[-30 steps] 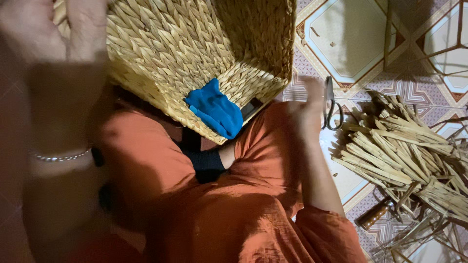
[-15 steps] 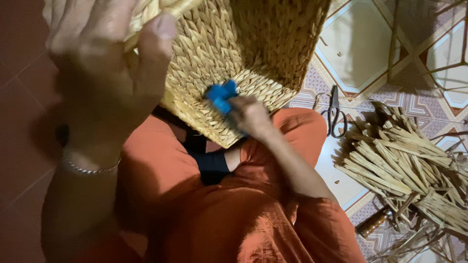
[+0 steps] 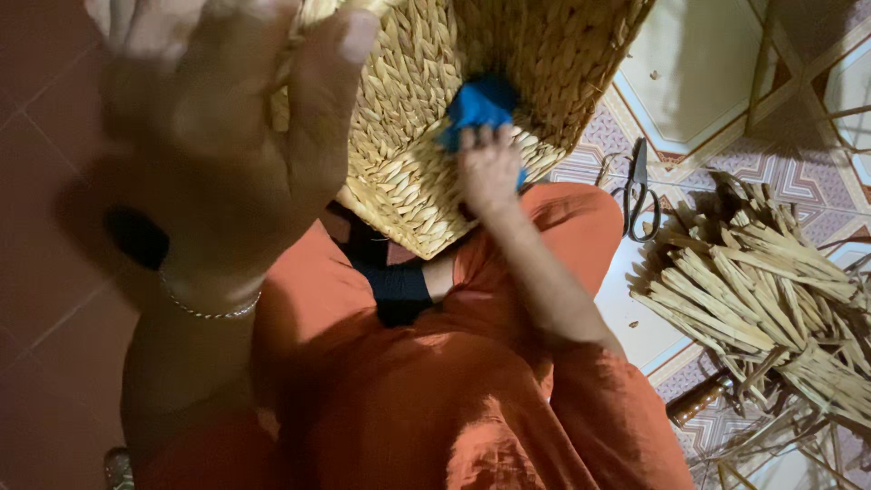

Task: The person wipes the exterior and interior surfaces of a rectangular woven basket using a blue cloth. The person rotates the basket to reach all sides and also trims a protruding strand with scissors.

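A woven straw basket (image 3: 553, 54) rests tilted on my lap, over my orange clothes. My right hand (image 3: 490, 172) presses a blue cloth (image 3: 481, 102) flat against the basket's side, fingers laid over the cloth's lower edge. My left hand (image 3: 218, 154) is raised close to the camera, large and blurred, with a thin bracelet (image 3: 209, 313) at the wrist. Its fingers are spread in front of the basket's upper left part, and the fingertips run out of the top of the view. Whether it grips the basket is not visible.
Black scissors (image 3: 640, 195) lie on the patterned floor tiles to the right of my knee. A pile of dried straw strips (image 3: 753, 290) spreads further right, with a brown wooden handle (image 3: 699, 399) below it. Dark red tiles (image 3: 45, 272) lie to the left.
My right hand reached from beside my knee to the blue cloth and pushed it up the basket's side. My left hand came closer to the camera.
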